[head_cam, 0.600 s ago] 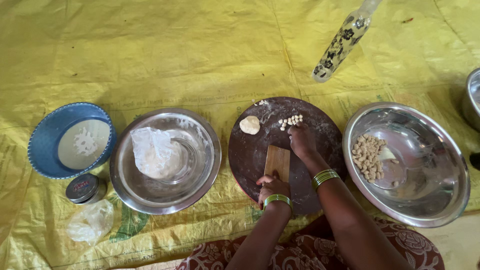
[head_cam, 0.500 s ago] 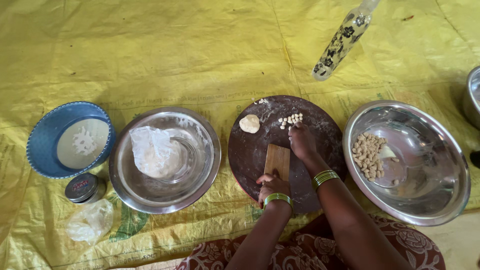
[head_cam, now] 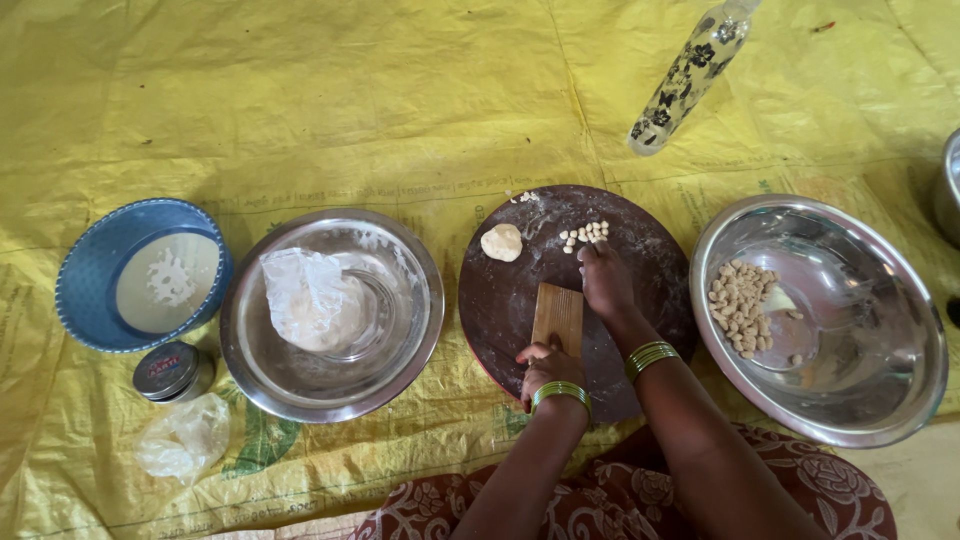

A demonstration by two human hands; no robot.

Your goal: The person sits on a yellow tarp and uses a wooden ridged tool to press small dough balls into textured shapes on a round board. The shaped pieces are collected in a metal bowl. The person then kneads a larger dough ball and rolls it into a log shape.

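Staying put since before: left hand (head_cam: 548,368) steadies ridged board (head_cam: 558,318).

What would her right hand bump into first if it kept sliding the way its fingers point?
Probably the cluster of small dough pieces just beyond the right hand, on the round board; the gap looks slight.

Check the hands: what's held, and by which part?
Left hand steadies the ridged wooden board by its near end. Right hand grips nothing, fingertips by the small dough pieces.
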